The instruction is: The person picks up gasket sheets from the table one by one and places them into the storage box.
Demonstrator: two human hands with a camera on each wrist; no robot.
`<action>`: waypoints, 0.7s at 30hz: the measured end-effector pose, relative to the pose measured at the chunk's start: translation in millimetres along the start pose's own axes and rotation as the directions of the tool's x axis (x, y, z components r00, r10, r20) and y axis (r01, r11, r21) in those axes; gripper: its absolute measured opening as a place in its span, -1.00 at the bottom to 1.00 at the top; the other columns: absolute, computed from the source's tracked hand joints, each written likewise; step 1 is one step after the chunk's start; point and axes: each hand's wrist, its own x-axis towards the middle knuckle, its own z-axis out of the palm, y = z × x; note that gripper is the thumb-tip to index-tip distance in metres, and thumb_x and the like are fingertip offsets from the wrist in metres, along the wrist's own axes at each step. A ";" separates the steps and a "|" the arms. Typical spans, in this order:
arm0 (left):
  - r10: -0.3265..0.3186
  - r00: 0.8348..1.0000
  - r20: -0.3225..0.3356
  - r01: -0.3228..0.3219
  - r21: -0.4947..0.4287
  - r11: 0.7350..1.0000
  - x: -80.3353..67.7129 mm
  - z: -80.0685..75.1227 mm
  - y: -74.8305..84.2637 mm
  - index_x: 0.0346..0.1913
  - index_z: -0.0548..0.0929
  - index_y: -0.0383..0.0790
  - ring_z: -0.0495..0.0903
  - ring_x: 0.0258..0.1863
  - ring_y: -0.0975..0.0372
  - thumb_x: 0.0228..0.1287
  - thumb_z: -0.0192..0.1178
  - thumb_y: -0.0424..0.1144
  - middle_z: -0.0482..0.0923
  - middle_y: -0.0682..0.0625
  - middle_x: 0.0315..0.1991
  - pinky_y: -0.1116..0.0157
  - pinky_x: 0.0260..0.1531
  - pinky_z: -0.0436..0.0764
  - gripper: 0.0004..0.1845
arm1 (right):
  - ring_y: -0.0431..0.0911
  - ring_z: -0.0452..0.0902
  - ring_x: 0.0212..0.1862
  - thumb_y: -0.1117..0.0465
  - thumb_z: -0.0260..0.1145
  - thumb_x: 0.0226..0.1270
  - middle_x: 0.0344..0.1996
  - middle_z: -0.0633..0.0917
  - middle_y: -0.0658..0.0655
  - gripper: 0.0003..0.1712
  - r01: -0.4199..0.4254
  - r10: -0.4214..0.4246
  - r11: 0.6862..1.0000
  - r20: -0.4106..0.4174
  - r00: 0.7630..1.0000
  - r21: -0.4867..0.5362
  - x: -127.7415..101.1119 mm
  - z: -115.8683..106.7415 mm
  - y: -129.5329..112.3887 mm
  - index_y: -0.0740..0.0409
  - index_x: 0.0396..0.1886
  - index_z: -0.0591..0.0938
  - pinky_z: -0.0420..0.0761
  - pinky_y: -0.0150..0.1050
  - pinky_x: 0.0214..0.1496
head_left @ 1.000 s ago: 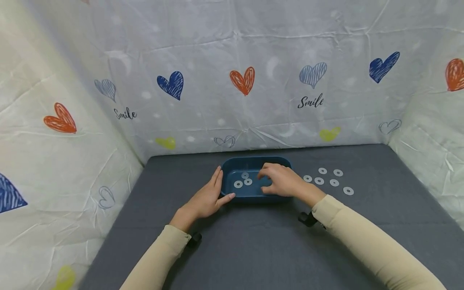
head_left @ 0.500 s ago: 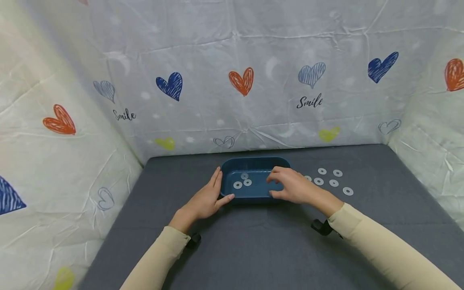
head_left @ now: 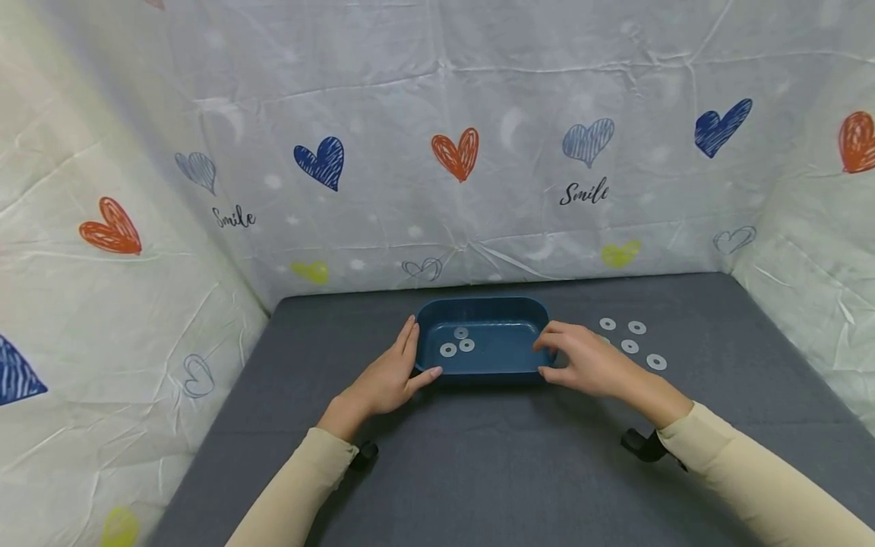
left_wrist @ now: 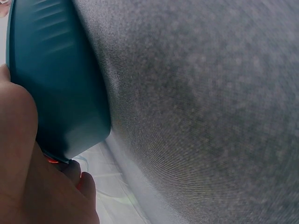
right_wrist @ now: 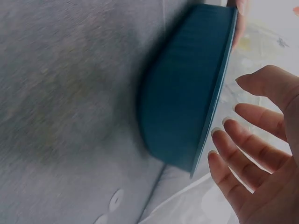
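Note:
A blue rectangular tray (head_left: 502,349) rests on the grey table. Inside it, toward the left, lie three flat pale rings that look like washers (head_left: 448,350). My left hand (head_left: 386,377) rests against the tray's left end, fingers straight along the side and thumb at the front rim. Over the tray's right end is my right hand (head_left: 584,361), its fingers bent and spread apart. The right wrist view shows nothing between those fingers (right_wrist: 245,151), which stand apart from the tray's rim. Several more washers (head_left: 630,346) lie on the table just beyond the right hand, which partly hides them.
The dark grey cloth-covered table (head_left: 465,471) reaches back to a white curtain (head_left: 383,220) printed with hearts, which also hangs at both sides. A black wrist strap (head_left: 642,446) shows under the right sleeve, another black piece (head_left: 365,454) by the left.
My right hand has moved right, from over the tray's middle to its right end, covering some table washers. The left hand, the tray and its three washers stay in place.

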 end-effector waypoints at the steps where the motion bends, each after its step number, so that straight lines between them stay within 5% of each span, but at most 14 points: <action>1: -0.001 1.000 0.002 0.001 -0.002 1.000 -0.1 -0.2 0.0 0.64 -0.24 -0.35 -0.06 0.62 -0.05 0.46 -0.07 0.41 -0.41 -0.20 0.67 -0.05 0.50 0.16 0.11 | 0.00 0.66 -0.12 0.23 0.45 0.33 -0.05 0.67 0.11 -0.75 -0.006 0.006 1.000 -0.005 1.000 0.002 -3.2 -0.9 2.2 0.12 -0.01 0.74 0.64 -0.16 -0.14; 21: -0.004 1.000 -0.002 0.004 -0.003 1.000 -1.3 -0.9 1.4 0.64 -0.21 -0.38 -0.06 0.62 -0.06 0.48 -0.06 0.39 -0.38 -0.22 0.67 -0.05 0.50 0.16 0.09 | 0.05 0.65 -0.12 0.28 0.52 0.24 -0.12 0.70 0.09 -0.71 -0.117 0.110 0.990 -0.078 0.991 -0.084 -57.7 -21.6 45.7 0.17 -0.04 0.74 0.63 -0.09 -0.20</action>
